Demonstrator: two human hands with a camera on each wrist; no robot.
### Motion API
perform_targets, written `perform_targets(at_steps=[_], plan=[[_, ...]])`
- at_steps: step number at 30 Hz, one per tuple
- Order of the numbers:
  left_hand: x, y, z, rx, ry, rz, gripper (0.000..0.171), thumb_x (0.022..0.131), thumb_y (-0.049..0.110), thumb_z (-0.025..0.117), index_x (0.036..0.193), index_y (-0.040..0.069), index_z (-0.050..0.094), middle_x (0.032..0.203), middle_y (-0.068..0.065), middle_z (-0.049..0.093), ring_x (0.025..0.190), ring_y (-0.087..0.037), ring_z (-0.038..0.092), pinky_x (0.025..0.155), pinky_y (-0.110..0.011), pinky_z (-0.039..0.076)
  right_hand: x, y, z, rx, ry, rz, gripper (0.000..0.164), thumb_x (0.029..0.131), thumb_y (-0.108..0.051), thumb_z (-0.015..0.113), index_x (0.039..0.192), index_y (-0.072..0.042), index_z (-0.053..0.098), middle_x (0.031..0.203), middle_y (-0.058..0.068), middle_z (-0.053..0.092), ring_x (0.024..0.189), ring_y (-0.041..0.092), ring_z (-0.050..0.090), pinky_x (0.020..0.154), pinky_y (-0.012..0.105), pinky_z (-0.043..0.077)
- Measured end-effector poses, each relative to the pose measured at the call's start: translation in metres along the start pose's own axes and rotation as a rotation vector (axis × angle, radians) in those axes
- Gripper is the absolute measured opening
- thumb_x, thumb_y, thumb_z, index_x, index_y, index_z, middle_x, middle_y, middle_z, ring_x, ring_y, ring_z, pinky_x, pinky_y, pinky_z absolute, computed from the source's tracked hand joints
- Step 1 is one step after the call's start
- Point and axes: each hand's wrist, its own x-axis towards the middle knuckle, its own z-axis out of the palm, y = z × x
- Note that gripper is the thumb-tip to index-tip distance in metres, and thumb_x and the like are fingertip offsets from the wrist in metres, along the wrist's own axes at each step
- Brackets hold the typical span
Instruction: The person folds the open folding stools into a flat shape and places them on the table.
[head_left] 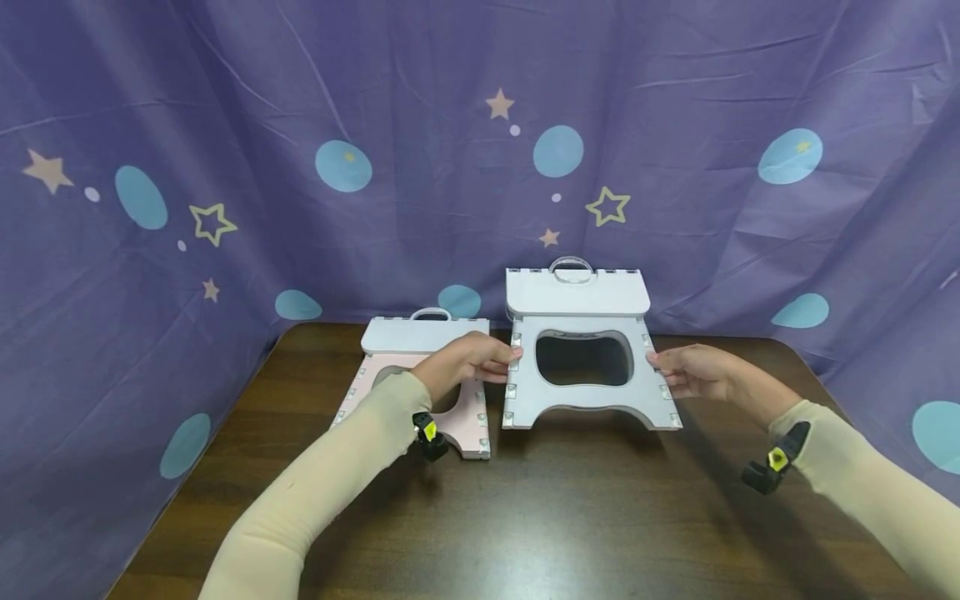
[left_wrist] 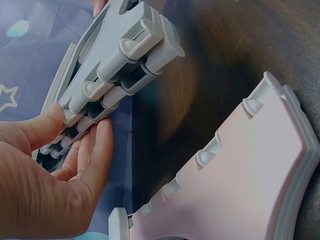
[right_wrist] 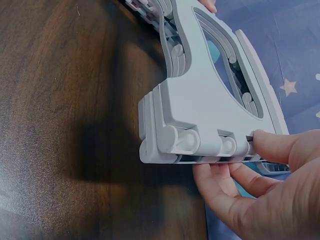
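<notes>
A folded white step stool hangs above the table, its loop handle at the top and an oval opening through its middle. My left hand grips its left edge, thumb on the front and fingers behind, as the left wrist view shows. On the opposite edge my right hand pinches the stool the same way; in the right wrist view the fingers curl beneath the hinged side. A second folded stool, pink with a white top, lies on the table at the left. My left forearm hides part of that pink stool.
The brown wooden table reaches back to a purple curtain with stars and blue ovals. The curtain also closes off the left and right sides. The pink stool lies close beside the white one.
</notes>
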Motion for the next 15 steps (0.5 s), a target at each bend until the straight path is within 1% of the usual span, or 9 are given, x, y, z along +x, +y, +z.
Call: perform_targets(at_steps=[3, 9, 15], plan=[[-0.0007, 0.0001, 0.0008, 0.002, 0.010, -0.011, 0.025, 0.097, 0.012, 0.069, 0.113, -0.006, 0.067, 0.074, -0.001, 0.067, 0.081, -0.017, 0.068, 0.100, -0.042, 0.058, 0.0007, 0.0006, 0.0004, -0.005, 0.001, 0.005, 0.023, 0.110, -0.022, 0.046, 0.098, -0.015, 0.065, 0.085, -0.009, 0.074, 0.084, 0.005, 0.070, 0.084, 0.028, 0.058], [0.0004, -0.0027, 0.0025, 0.016, 0.016, -0.027, 0.018, 0.098, 0.013, 0.068, 0.105, -0.004, 0.066, 0.075, -0.002, 0.065, 0.080, -0.017, 0.065, 0.101, -0.041, 0.057, 0.0019, 0.0034, 0.0003, -0.008, -0.016, 0.020, 0.023, 0.110, -0.024, 0.046, 0.099, -0.016, 0.064, 0.084, -0.009, 0.073, 0.083, 0.005, 0.069, 0.084, 0.027, 0.058], [0.0017, -0.0055, 0.0035, 0.027, 0.015, -0.045, 0.023, 0.098, 0.012, 0.068, 0.112, -0.007, 0.066, 0.077, -0.002, 0.064, 0.080, -0.017, 0.064, 0.101, -0.040, 0.057, 0.0031, 0.0060, 0.0013, -0.021, -0.020, 0.031, 0.024, 0.110, -0.023, 0.046, 0.098, -0.015, 0.065, 0.085, -0.009, 0.073, 0.084, 0.005, 0.069, 0.085, 0.027, 0.058]])
